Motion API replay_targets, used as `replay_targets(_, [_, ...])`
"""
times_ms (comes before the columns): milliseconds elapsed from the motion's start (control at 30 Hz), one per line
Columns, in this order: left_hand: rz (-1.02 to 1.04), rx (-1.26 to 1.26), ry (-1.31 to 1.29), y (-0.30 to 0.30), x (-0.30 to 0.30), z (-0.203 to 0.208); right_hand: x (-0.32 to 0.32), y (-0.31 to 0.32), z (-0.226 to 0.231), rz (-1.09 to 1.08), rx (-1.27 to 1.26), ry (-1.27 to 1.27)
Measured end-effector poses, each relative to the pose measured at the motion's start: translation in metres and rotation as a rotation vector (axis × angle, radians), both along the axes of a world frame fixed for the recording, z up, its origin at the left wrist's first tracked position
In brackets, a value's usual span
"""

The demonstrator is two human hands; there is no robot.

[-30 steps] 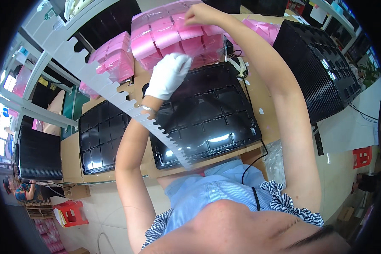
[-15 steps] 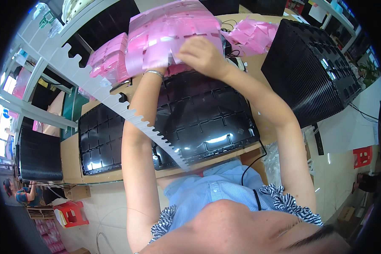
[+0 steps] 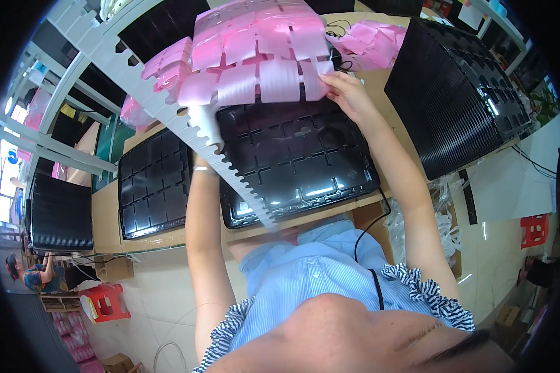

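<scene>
My right hand (image 3: 350, 94) pinches the right end of a thin pink slotted foam sheet (image 3: 236, 89) between thumb and fingers. The sheet's near edge hangs over the far side of a black plastic tray (image 3: 298, 161) with moulded cross-shaped ribs. Behind it rises a pile of similar pink sheets (image 3: 249, 22). My left forearm (image 3: 203, 211) reaches up between this tray and a second black tray (image 3: 155, 183) on the left. A pale toothed strip (image 3: 174, 124) crosses the view and hides my left hand's fingers. Beside that strip hangs a whitish, blurred piece (image 3: 205, 126).
A tall stack of black trays (image 3: 442, 105) leans at the right; another stack (image 3: 61, 211) stands far left. Loose pink pieces (image 3: 370, 40) lie behind the right hand. A black cable (image 3: 386, 214) hangs off the table's front edge. Red stools (image 3: 106, 301) and a person (image 3: 37, 273) are at lower left.
My hands were close together over the pink pile. The right hand has moved right with the sheet's end; the left has drawn down and left behind the strip. The sheet is now spread wide.
</scene>
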State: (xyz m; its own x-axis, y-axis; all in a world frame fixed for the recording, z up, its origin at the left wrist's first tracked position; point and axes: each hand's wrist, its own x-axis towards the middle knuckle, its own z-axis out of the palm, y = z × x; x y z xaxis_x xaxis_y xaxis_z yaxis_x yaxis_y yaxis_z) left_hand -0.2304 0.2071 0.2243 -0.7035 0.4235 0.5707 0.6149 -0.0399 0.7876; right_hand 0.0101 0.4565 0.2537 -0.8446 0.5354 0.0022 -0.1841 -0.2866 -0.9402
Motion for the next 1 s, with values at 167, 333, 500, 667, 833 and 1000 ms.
replay_targets(167, [-0.242, 0.327, -0.838, -0.053, -0.014, 0.012, 0.028, -0.032, 0.006, 0.007, 0.154, -0.074])
replay_targets(333, [-0.073, -0.093, -0.65, -0.068, 0.062, 0.053, 0.061, -0.047, 0.006, -0.103, 0.236, -0.107])
replay_targets(500, [-0.035, -0.237, -0.755, -0.1, 0.129, 0.044, 0.107, -0.045, -0.016, -0.12, 0.332, -0.263])
replay_targets(667, [0.1, -0.585, -0.62, -0.13, 0.149, -0.007, 0.139, -0.062, -0.034, -0.136, 0.377, -0.357])
replay_targets(833, [0.274, -0.888, -0.346, -0.133, 0.179, 0.013, 0.152, -0.072, -0.047, -0.167, 0.486, -0.396])
replay_targets(1000, [0.323, -0.981, -0.25, -0.13, 0.185, 0.017, 0.151, -0.075, -0.055, -0.244, 0.665, -0.455])
